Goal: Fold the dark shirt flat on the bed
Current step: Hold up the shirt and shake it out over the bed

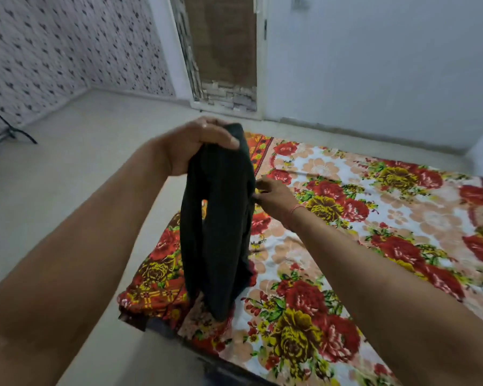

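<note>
Dark shirt hangs bunched in the air over the near left corner of the bed, held up from above; none of it lies flat yet, though its lowest fold reaches down to the floral bedsheet near the corner. Left hand is clamped over the top of the bundle, thumb across the front, its grip closed on the cloth. Right hand is at the shirt's right edge at mid-height, fingers pinched together at the fabric; whether they have actually caught a seam or only touch it cannot be told from this view. Assessment: the garment is gathered into several hanging layers, with a loop showing between two of them, so sleeves and hem are not sorted. Risk one: if the shirt is lowered as it hangs, the layers would likely land twisted and the fold would set in creases. Risk two: the bundle hangs close to the bed's left edge, with bare floor just beside it; a slack release could let part of it slide off. Risk three: a right-hand pinch on one layer only would pull the shirt askew when it is spread. Folding proper appears not yet begun.
</note>
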